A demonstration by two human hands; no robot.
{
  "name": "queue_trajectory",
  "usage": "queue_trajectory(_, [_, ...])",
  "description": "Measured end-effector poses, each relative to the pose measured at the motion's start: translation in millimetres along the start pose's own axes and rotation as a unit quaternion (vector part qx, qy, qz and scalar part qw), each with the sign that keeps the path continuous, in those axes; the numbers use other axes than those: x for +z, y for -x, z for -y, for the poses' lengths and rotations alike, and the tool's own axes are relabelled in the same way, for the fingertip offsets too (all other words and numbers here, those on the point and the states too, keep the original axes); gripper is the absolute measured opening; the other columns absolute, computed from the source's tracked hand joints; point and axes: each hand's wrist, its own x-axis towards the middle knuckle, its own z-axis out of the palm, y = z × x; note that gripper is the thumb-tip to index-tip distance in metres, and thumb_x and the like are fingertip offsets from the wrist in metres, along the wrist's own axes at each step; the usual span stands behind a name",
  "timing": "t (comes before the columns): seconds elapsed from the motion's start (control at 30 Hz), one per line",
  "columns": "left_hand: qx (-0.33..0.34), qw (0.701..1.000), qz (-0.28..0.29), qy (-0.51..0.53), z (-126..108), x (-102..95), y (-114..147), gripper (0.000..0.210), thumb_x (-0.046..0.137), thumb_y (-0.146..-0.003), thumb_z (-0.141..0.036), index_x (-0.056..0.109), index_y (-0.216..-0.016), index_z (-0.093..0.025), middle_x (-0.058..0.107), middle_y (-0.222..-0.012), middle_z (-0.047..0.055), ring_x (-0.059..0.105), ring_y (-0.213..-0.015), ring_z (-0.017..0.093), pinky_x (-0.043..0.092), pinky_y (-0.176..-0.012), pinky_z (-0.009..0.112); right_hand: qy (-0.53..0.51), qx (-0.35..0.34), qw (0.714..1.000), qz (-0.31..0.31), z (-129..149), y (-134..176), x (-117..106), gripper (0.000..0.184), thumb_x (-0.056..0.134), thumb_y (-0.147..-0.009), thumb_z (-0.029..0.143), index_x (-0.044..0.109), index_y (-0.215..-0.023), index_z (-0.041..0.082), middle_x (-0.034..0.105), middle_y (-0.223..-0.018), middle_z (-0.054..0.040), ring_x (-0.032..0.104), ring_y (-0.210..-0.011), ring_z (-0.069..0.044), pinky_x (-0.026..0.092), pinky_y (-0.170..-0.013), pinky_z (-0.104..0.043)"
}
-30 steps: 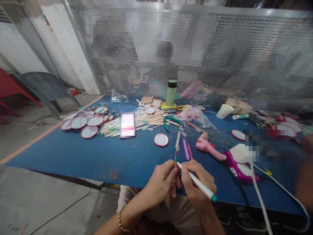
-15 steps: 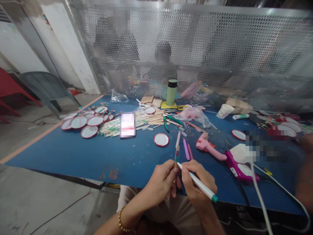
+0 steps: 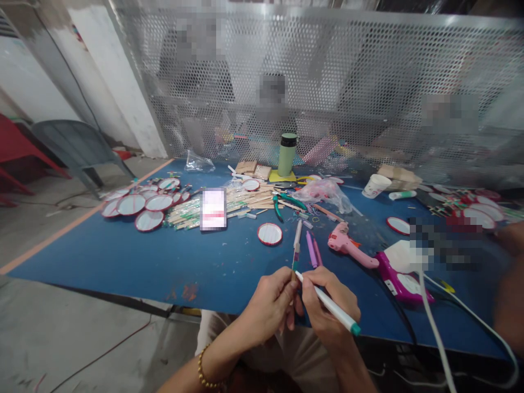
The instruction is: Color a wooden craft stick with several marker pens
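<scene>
My left hand [image 3: 272, 300] is closed round a thin wooden stick [image 3: 295, 267], whose showing end has purple and teal bands. In my right hand [image 3: 333, 305] is a white marker [image 3: 333, 305] with a teal end, its tip touching or very near the stick by my left fingertips. Just beyond the stick lies a white pen-like piece [image 3: 298, 232]. Beside it are a purple marker [image 3: 311, 248] and a thinner pink one [image 3: 318, 252]. A round white disc with a red rim [image 3: 270, 233] lies further to the left.
Several red-rimmed discs [image 3: 131, 204] pile up at left, near wooden sticks [image 3: 186, 215] and a phone [image 3: 213, 209]. Behind stand a green bottle [image 3: 287, 155] and paper cup [image 3: 375, 186]. A pink glue gun [image 3: 347, 245], magenta box [image 3: 403, 284] and cables lie right, near another person's blurred arm [image 3: 510, 295].
The marker and my right hand have shifted very slightly left. My left hand and the stick stay in nearly the same place.
</scene>
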Motion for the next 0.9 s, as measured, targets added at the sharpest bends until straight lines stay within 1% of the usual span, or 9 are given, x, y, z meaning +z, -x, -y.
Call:
queue_trajectory(0.23, [0.002,1.000,-0.001,0.001,1.0,0.1,-0.1,0.033,0.042,-0.095,-0.053,0.042,-0.080,-0.023,0.052,-0.050,-0.009,0.045,-0.032,0.007,0.033,-0.037,0.018,-0.003,-0.009,1.000,0.001,1.0,-0.6,-0.1,0.015,0.058,-0.087,0.008,0.063,-0.079,0.020,0.068,-0.068,0.0001,0.063,-0.057,-0.011,0.051,-0.057,-0.022])
queue_trajectory(0.5, [0.002,1.000,0.001,0.001,1.0,0.0,-0.4,0.034,0.044,-0.095,-0.053,0.042,-0.080,-0.022,0.052,-0.050,-0.008,0.045,-0.031,0.007,0.032,-0.035,0.017,0.002,-0.012,1.000,0.013,1.7,-2.8,-1.0,0.016,0.058,-0.087,0.007,0.061,-0.078,0.019,0.067,-0.066,0.0012,0.062,-0.055,-0.010,0.050,-0.056,-0.020])
queue_trajectory(0.63, [0.004,1.000,0.001,0.001,0.9,-0.2,-0.6,0.035,0.042,-0.096,-0.054,0.042,-0.080,-0.022,0.052,-0.050,-0.009,0.043,-0.031,0.006,0.031,-0.034,0.017,-0.007,0.000,1.000,-0.001,3.4,-3.2,-1.5,0.016,0.058,-0.087,0.007,0.062,-0.078,0.019,0.068,-0.067,0.0001,0.063,-0.057,-0.011,0.051,-0.056,-0.021])
queue_trajectory(0.77, [0.002,1.000,-0.001,-0.002,0.2,0.1,-0.7,0.035,0.043,-0.096,-0.054,0.041,-0.080,-0.022,0.053,-0.050,-0.008,0.044,-0.031,0.006,0.031,-0.035,0.017,-0.019,0.012,1.000,0.009,5.4,-4.4,-2.9,0.018,0.056,-0.088,0.006,0.063,-0.077,0.020,0.068,-0.066,0.0001,0.064,-0.056,-0.011,0.051,-0.054,-0.021])
queue_trajectory(0.9, [0.004,1.000,-0.004,0.000,-0.1,0.5,0.1,0.036,0.043,-0.096,-0.054,0.042,-0.079,-0.022,0.054,-0.050,-0.008,0.045,-0.032,0.007,0.033,-0.037,0.017,-0.012,0.008,1.000,0.004,4.1,-4.1,-2.1,0.016,0.057,-0.088,0.008,0.062,-0.078,0.020,0.068,-0.066,0.0005,0.063,-0.055,-0.010,0.051,-0.054,-0.021])
